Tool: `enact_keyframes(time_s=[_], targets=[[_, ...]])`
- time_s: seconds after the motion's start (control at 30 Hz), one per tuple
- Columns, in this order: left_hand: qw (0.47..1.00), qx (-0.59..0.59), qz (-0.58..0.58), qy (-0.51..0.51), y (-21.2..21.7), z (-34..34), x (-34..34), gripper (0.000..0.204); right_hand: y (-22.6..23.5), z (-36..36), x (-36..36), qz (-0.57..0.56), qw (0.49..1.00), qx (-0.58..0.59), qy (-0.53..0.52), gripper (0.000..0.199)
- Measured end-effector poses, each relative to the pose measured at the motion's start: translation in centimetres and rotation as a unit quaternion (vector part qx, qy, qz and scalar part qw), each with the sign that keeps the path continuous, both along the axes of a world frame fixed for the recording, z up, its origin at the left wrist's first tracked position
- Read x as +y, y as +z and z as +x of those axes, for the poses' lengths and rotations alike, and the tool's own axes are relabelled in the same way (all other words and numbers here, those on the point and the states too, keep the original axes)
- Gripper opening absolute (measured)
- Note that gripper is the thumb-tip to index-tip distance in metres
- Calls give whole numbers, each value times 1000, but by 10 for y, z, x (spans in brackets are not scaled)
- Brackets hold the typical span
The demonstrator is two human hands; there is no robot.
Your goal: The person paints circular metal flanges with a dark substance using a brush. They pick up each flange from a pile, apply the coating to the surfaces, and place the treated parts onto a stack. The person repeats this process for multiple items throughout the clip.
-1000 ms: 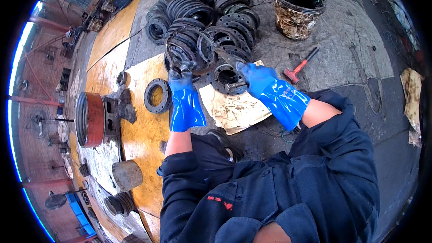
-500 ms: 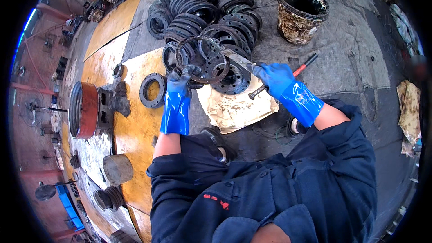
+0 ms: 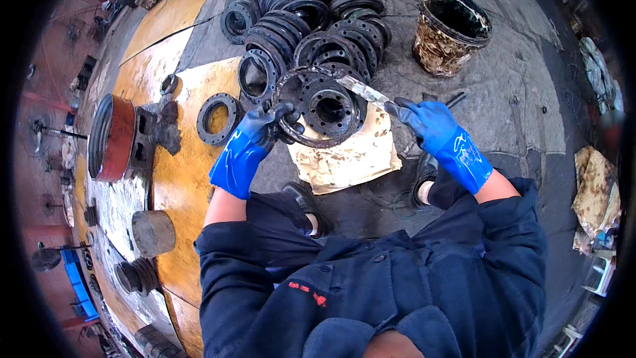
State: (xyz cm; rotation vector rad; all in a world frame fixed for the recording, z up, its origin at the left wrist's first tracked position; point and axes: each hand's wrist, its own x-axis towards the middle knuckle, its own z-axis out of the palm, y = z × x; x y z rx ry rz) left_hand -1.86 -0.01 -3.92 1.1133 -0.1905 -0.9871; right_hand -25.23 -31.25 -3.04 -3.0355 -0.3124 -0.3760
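Note:
My left hand (image 3: 255, 136), in a blue and black glove, grips the near rim of a dark round metal flange (image 3: 321, 106) with bolt holes and tilts it up over a stained sheet of cardboard (image 3: 348, 156). My right hand (image 3: 430, 126), also gloved blue, holds a flat metal blade (image 3: 361, 87) whose tip lies on the flange's upper right rim. Behind the flange is a pile of several similar black flanges (image 3: 311, 16).
A dirty bucket (image 3: 450, 30) stands at the back right. A loose ring (image 3: 218, 118) lies on the yellow floor at left, near a red cylindrical part (image 3: 112, 136) and a grey cylinder (image 3: 152, 232). Rags (image 3: 596, 192) lie at far right.
My left hand has pulled the flange off the pile and set it over the cardboard. My right hand now brings the blade onto the flange's rim.

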Motion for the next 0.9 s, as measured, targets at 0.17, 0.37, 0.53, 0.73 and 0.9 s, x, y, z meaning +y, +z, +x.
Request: enact_keyframes(time_s=[0.17,0.37,0.53,0.73,0.9], targets=[[998,-11,56,-19,14,-9,6,30,9,-5,-6,-30,999,17,30,66],[996,29,4,-81,5,0,15,29,23,-4,-2,34,997,33,60,42],[988,65,-23,-142,-13,16,20,35,30,0,5,-2,995,11,101,38],[983,88,-18,-157,1,8,-6,33,40,3,11,78,992,81,54,44],[981,9,7,-193,0,-9,-56,34,26,20,-11,55,995,-56,54,53]])
